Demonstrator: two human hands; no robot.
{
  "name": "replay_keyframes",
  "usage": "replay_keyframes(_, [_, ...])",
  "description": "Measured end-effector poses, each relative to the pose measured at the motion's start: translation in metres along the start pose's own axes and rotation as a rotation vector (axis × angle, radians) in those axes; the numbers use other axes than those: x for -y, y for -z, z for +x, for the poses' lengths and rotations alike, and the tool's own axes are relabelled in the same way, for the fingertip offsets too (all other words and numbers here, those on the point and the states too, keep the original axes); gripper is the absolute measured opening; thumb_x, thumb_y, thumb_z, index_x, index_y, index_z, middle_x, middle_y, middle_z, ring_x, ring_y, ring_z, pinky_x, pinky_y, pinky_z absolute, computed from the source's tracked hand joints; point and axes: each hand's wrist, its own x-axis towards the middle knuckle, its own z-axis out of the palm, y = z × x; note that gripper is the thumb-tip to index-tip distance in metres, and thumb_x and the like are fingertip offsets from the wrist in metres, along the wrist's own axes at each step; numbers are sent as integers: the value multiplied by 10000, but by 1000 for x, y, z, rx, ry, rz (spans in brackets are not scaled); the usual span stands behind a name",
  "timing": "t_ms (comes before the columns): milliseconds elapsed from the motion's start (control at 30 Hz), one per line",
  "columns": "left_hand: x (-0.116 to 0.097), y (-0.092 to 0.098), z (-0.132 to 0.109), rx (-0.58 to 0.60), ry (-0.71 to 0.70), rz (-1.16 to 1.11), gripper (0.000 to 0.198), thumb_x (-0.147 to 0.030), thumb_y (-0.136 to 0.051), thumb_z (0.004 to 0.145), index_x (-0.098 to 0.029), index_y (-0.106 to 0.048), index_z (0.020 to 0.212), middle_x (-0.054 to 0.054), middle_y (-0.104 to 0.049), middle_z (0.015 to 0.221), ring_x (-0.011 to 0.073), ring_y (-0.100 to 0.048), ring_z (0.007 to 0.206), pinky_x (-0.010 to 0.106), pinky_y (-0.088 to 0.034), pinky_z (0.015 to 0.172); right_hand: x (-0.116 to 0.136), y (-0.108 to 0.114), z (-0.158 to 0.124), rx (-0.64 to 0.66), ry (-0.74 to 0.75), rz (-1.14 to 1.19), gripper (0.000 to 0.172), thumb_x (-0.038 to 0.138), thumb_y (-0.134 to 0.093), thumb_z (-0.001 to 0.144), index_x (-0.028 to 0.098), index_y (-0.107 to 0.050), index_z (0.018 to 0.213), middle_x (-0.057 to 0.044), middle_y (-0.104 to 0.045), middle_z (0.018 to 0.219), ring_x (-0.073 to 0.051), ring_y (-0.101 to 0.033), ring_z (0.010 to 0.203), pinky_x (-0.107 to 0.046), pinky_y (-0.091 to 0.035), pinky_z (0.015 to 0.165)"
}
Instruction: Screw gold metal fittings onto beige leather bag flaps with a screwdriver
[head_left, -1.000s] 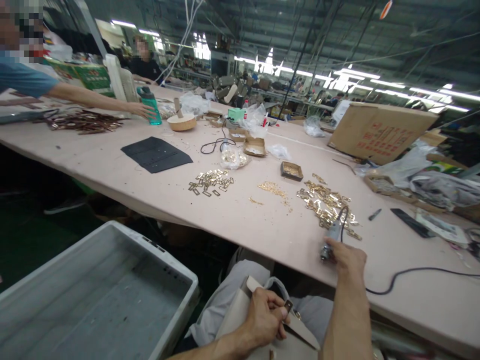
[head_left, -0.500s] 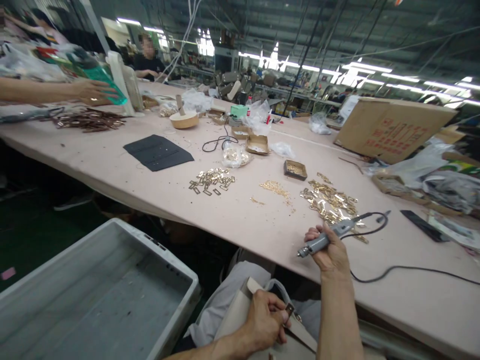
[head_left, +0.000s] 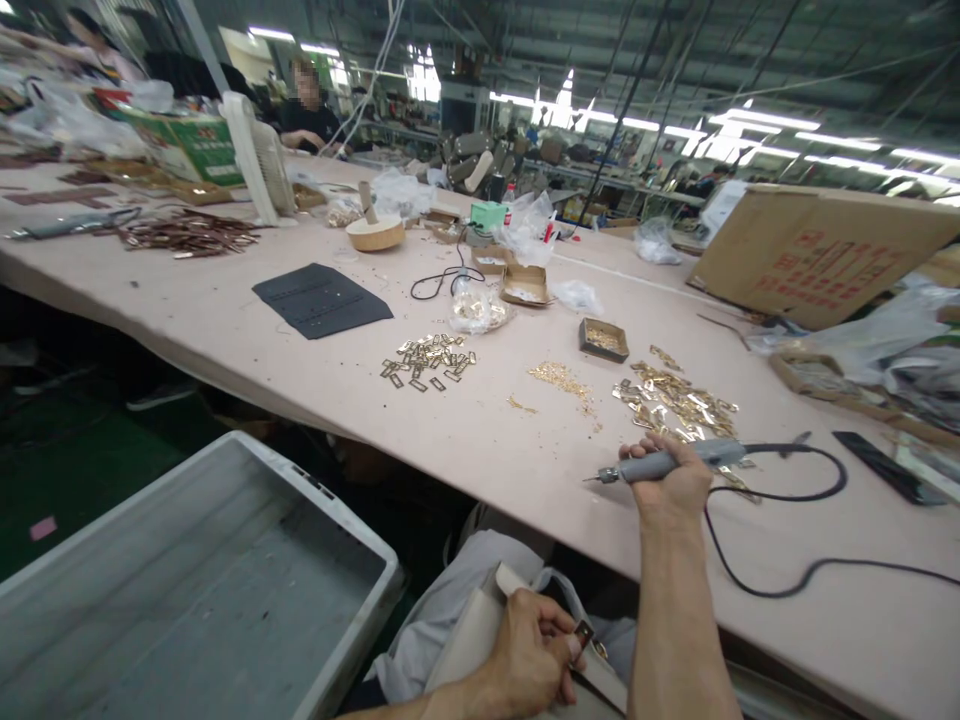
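My right hand [head_left: 671,482] is wrapped round a grey electric screwdriver [head_left: 651,466], held over the table's near edge. Its thin bit points left, and a black cord trails off its back end. Lower down, my left hand [head_left: 534,640] pinches a small dark, shiny tab [head_left: 583,632] at a beige handbag [head_left: 466,640]. The bag rests on my lap, partly hidden by that hand and forearm. Just beyond the screwdriver lies a pile of gold metal plates [head_left: 686,400]. Small gold pieces [head_left: 561,380] and rectangular metal frames [head_left: 429,358] are heaped farther left.
A grey plastic crate [head_left: 322,500] stands at the lower left beside my lap. On the table are a black sheet [head_left: 321,300], small cardboard trays [head_left: 602,340], a tape roll [head_left: 375,235], a white fan [head_left: 259,165] and a large carton [head_left: 817,255]. A person [head_left: 309,110] sits across.
The screwdriver has swung to a flatter angle, its bit moving up and left, and its cord has shifted. Another person's arm with a green bottle has left the far left. My left hand stays on the tab.
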Motion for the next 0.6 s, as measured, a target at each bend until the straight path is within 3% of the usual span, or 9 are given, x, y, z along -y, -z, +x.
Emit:
replay_keyframes(133, [0, 1, 4, -14, 23, 38, 222, -277, -667, 744, -132, -629, 908, 39, -689, 687, 109, -528, 404, 213, -354, 379, -3, -5, 8, 54, 47, 103, 123, 225, -563, 702, 173, -525, 807, -15, -545, 754, -124, -525, 606, -347, -596, 636])
replay_keyframes(233, [-1, 3, 6, -5, 37, 48, 209, -282, -667, 750, -131, -632, 889, 47, -697, 702, 113, -539, 408, 214, -344, 363, -10, -2, 19, 16, 55, 91, 120, 218, -550, 696, 185, -505, 803, -42, -596, 801, -138, -556, 627, -334, -588, 620])
replay_keyframes(433, [-6, 4, 7, 2, 45, 40, 188, -257, -665, 755, -132, -633, 892, 65, -717, 740, 111, -549, 422, 218, -365, 385, -28, 11, 39, -3, 33, 51, 151, 322, -537, 727, 221, -462, 812, -7, -575, 752, -170, -574, 619, -401, -594, 620])
replay_keyframes(600, [-1, 2, 11, -18, 77, 34, 320, -325, -705, 741, -136, -595, 975, 60, -698, 731, 126, -537, 410, 232, -356, 379, -34, -1, 53, -54, 35, 255, 210, 231, -558, 681, 227, -380, 793, 53, -494, 695, -101, -494, 520, -269, -515, 548])
